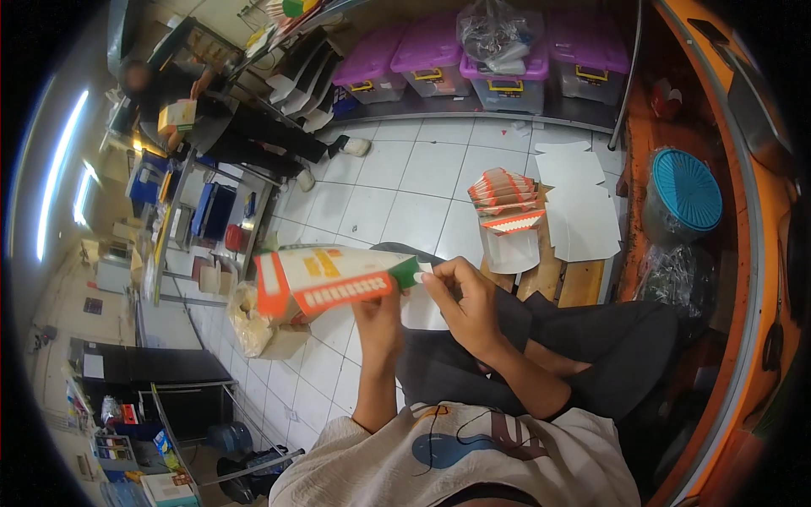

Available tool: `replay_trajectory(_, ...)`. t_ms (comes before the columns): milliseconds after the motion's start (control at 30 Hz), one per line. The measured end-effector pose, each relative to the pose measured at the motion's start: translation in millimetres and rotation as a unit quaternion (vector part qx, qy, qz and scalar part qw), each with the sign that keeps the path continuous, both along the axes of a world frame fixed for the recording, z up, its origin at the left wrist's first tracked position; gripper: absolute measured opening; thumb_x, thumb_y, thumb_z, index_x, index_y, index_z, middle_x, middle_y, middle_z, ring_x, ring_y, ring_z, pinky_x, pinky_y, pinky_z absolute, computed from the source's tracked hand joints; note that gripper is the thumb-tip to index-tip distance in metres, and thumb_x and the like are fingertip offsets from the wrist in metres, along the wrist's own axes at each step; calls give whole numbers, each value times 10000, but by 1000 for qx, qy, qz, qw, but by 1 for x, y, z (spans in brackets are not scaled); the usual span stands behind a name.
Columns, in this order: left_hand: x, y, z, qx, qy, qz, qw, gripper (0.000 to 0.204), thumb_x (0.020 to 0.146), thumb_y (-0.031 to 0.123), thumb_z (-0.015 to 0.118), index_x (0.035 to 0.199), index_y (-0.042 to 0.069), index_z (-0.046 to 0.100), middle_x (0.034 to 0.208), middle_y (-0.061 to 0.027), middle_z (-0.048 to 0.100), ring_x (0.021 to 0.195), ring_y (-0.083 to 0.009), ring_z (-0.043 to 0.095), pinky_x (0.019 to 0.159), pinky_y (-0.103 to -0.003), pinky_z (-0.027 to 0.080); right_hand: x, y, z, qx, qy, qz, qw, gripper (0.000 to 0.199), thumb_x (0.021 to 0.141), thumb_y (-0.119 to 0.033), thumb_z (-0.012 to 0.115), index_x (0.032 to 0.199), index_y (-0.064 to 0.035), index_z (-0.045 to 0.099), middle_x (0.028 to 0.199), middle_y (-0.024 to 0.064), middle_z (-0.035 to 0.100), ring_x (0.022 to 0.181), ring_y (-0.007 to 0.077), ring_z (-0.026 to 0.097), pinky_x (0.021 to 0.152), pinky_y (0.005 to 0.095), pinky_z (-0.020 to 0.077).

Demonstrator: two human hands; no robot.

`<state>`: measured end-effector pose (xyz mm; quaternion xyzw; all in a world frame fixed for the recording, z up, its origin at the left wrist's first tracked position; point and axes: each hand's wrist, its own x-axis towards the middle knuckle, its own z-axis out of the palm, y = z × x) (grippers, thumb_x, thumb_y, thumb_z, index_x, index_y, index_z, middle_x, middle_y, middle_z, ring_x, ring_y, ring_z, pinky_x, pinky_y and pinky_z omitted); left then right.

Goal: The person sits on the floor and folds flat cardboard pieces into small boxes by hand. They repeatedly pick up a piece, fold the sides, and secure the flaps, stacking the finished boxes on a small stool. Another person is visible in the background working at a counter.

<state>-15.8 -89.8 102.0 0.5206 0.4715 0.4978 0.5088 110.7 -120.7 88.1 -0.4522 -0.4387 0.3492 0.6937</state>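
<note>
A white, orange and green cardboard box (329,275) is held up in front of my lap, tilted, with its wide orange end to the left. Closed round its underside is my left hand (378,325), its fingertips mostly behind the card. My right hand (463,300) pinches a small white flap at the narrow green end. Ahead and to the right, a stack of similar orange-and-white cartons (507,190) rests on a wooden bench (547,275). Beside it lie flat white cardboard blanks (579,203).
Purple-lidded bins (431,44) line a low shelf at the back. A tub with a blue lid (686,190) stands to the right, above a clear plastic bag (672,275). At far left another person (224,118) holds a yellow-and-white box. A filled plastic bag (247,317) sits left on the tiled floor.
</note>
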Motion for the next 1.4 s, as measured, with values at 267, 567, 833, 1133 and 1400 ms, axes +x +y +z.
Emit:
replay_trajectory(267,20,-15,-3,-37,-141,52,988,264,848,28,517,1104,11,457,1018,-73,505,915,-145,503,811,-282,429,1,6,-7,37,-15,36,999,108,835,-42,586,788,7,502,660,23,524,598,50,493,519,199,394)
replay_trajectory(567,7,-12,-8,-66,-212,-43,974,244,851,28,534,1089,41,482,1050,-66,534,994,-176,528,903,-360,418,-4,0,-5,4,35,31,999,110,834,-42,583,794,6,493,668,35,522,596,70,497,530,213,405)
replay_trajectory(833,3,-13,-19,-39,-203,-44,977,228,853,41,538,1075,39,487,1026,-60,530,957,-168,530,881,-345,423,0,-1,-1,19,22,57,998,117,845,-44,573,784,2,484,660,9,503,598,35,464,531,191,385)
replay_trajectory(1133,-25,-22,-35,54,124,-11,991,200,854,32,536,1050,7,502,984,-52,521,880,-113,493,756,-248,416,8,3,0,5,-83,123,989,131,780,-21,629,729,35,522,672,73,535,596,120,516,541,235,407)
replay_trajectory(1400,-16,-22,-27,17,-3,18,1000,322,820,-9,571,1128,-5,478,1017,-57,546,883,-124,523,784,-250,433,7,-1,-3,-55,40,169,983,159,749,-69,692,715,2,553,695,37,578,654,68,526,599,214,429)
